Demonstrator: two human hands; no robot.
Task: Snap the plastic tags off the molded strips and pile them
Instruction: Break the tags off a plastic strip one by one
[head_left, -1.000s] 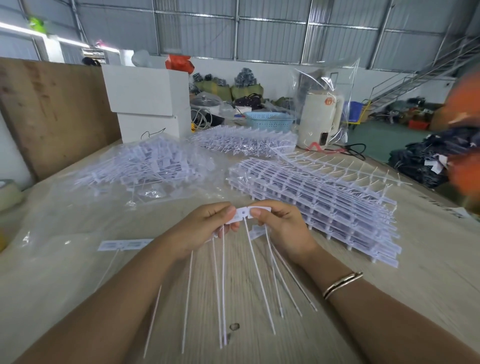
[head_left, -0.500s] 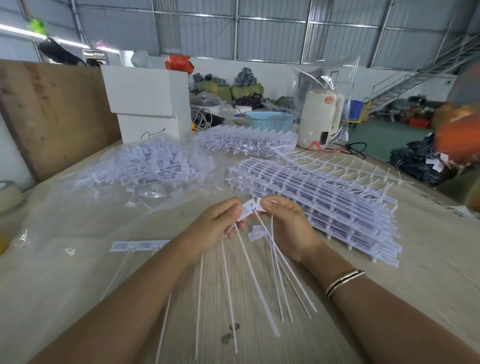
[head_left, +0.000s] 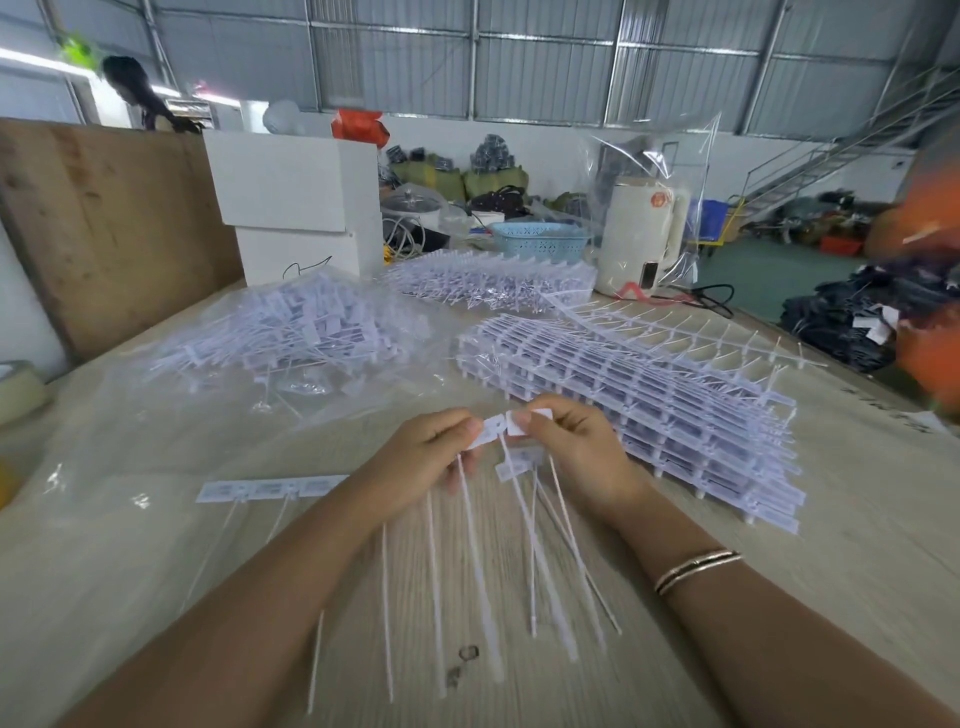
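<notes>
Your left hand (head_left: 426, 457) and right hand (head_left: 576, 452) each pinch one end of a short tag strip (head_left: 506, 428) held between them above the table (head_left: 857, 571), its thin tails hanging toward 6 o'clock. The stack of molded strips (head_left: 649, 395) lies just beside your right hand at 2 o'clock. The pile of loose tags (head_left: 291, 332) sits well apart at 11 o'clock, and a snapped piece (head_left: 270, 488) lies at 9 o'clock of your left hand.

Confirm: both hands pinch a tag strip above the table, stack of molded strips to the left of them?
Wrong side. In the head view the stack of molded strips lies right of the hands; left hand and right hand do pinch the tag strip above the table.
</notes>
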